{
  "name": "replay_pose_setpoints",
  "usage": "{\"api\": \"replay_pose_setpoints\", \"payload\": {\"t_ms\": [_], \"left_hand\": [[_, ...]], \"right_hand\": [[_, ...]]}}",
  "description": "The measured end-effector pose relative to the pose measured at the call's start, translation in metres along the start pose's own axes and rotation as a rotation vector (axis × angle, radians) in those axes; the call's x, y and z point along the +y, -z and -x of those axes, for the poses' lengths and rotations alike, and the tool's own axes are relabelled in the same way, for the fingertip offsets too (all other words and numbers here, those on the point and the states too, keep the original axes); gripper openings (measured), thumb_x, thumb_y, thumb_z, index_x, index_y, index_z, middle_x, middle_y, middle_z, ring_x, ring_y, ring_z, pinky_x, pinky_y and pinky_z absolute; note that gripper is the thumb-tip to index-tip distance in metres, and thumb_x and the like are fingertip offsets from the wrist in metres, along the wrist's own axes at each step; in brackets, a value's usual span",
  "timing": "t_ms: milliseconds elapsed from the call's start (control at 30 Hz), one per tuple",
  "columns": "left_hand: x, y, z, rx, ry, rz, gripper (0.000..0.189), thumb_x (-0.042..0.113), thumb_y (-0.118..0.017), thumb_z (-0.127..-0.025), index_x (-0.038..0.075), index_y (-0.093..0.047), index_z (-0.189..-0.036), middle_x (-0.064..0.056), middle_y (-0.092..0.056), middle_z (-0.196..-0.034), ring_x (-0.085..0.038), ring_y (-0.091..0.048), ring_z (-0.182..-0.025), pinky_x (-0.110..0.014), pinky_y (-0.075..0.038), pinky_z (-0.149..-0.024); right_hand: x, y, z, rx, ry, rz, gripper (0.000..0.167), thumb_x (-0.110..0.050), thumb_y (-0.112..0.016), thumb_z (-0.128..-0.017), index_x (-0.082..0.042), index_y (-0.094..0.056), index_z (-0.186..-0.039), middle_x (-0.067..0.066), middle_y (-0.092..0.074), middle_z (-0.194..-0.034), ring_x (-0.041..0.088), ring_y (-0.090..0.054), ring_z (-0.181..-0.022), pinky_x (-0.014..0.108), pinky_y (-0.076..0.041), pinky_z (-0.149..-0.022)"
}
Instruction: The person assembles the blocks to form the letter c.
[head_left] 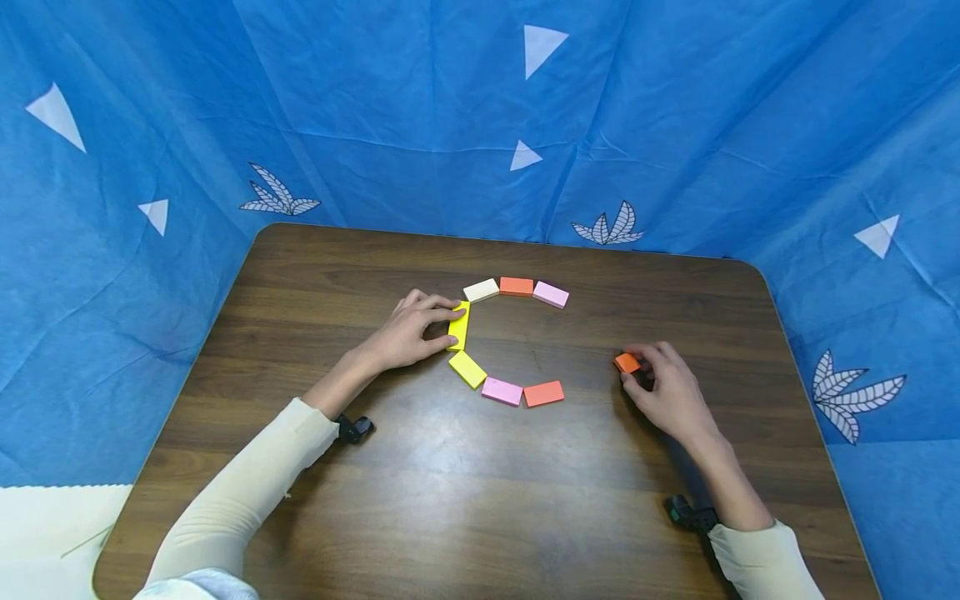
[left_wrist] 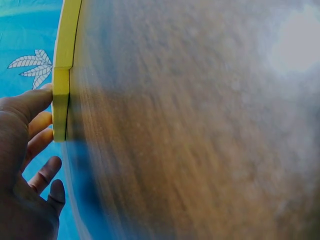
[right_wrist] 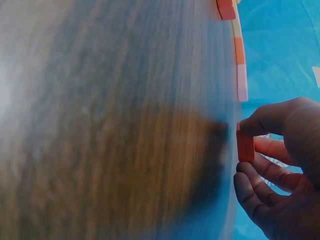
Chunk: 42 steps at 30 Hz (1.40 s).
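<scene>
My left hand point(head_left: 405, 333) grips an upright-lying yellow block point(head_left: 461, 327) on the table, thumb at its near end and fingertips at its far end. That block stands at the left of a C-shaped curve of blocks. On the right, my right hand point(head_left: 670, 396) pinches a small orange block point(head_left: 627, 363) between thumb and fingers, apart from the curve. In the right wrist view the same orange block point(right_wrist: 245, 145) shows between the fingertips, close over the table. The left wrist view shows the thumb against the yellow block point(left_wrist: 60, 102).
Above the held yellow block run a cream block point(head_left: 481, 290), an orange-red block point(head_left: 516, 287) and a pink block point(head_left: 551, 294). Below it lie another yellow block point(head_left: 467, 369), a pink block point(head_left: 502, 392) and a red block point(head_left: 543, 394). Blue cloth point(head_left: 450, 100) surrounds the wooden table point(head_left: 450, 517).
</scene>
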<state>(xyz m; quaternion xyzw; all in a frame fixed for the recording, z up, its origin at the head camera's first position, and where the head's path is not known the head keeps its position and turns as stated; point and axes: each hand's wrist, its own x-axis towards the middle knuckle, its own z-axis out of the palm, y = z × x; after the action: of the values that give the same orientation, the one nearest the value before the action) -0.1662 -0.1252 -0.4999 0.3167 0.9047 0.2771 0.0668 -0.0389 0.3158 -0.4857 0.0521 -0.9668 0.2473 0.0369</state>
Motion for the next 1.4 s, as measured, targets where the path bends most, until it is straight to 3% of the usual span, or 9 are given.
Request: {"api": "replay_pose_setpoints", "payload": {"t_ms": [700, 1400], "left_hand": [[0.001, 0.0, 0.0, -0.016, 0.005, -0.01, 0.054, 0.038, -0.078, -0.101, 0.022, -0.066, -0.15, 0.004, -0.057, -0.161, -0.024, -0.047, -0.121, -0.047, -0.036, -0.106], [0.0, 0.001, 0.0, -0.014, 0.0, -0.013, 0.053, 0.037, -0.077, -0.101, 0.021, -0.066, -0.15, 0.003, -0.057, -0.161, -0.024, -0.047, -0.123, -0.047, -0.036, -0.106]], "right_hand": [[-0.013, -0.011, -0.003, -0.1, 0.088, -0.058, 0.043, -0.011, -0.079, -0.096, -0.01, -0.068, -0.138, 0.009, -0.066, -0.122, 0.024, -0.066, -0.1, 0.046, -0.057, -0.085], [-0.029, -0.018, -0.009, -0.207, 0.173, -0.089, 0.04, -0.02, -0.083, -0.096, -0.017, -0.071, -0.135, 0.001, -0.066, -0.118, 0.015, -0.062, -0.099, 0.04, -0.056, -0.085]]}}
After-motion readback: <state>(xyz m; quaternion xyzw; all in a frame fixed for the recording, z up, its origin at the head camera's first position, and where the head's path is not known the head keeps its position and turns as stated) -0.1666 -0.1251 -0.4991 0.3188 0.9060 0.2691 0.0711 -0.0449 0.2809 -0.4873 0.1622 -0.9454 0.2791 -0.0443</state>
